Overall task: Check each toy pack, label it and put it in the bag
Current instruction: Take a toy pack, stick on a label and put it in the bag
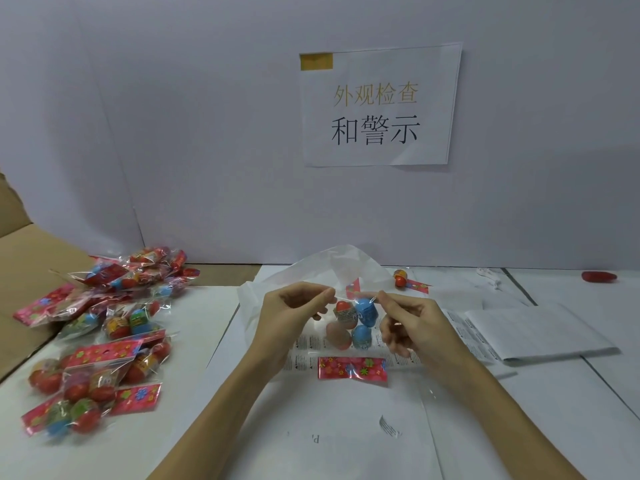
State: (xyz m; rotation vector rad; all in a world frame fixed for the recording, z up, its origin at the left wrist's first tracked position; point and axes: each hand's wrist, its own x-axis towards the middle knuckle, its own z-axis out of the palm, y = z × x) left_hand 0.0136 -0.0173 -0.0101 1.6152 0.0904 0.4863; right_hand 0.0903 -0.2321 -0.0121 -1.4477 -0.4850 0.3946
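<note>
Both hands, left hand [294, 308] and right hand [412, 323], pinch a toy pack [353, 327] above the label sheet [308, 351]. Left of it lies a pile of packs [100, 334]; behind, a bag [332, 268], partly hidden.

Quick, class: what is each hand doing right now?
Left hand: pinches the toy pack's top left corner.
Right hand: pinches its top right corner.

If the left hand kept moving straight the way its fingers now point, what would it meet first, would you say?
The left hand points rightward while pinching the toy pack by its upper edge. Going straight on, it would probably meet the right hand's fingertips first, pinching the same edge; depth is uncertain.
</note>
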